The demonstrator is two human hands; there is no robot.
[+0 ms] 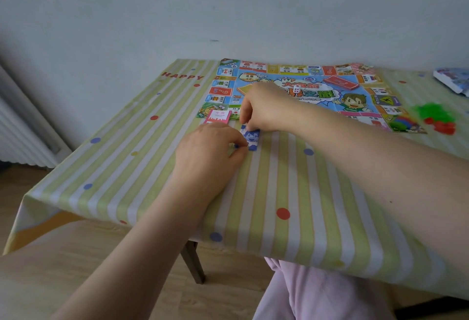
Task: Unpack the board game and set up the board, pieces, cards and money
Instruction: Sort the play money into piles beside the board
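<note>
Printed in red capitals on the striped tablecloth, left of the game board: "HAPPY". On the pink card at the board's near left corner: "中国". On a yellow label in the board's far left centre area: "法国". On a square of the board's near edge, just right of the pink card: "日本". Large title characters at the board's centre partly covered and blurred, not legible in full. Small print on remaining squares too small to read.

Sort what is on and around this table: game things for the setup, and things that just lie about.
Game things: board, die, red card stack, pink card, blue character card, green and red pieces, box.

Lying about: striped tablecloth, radiator.
</note>
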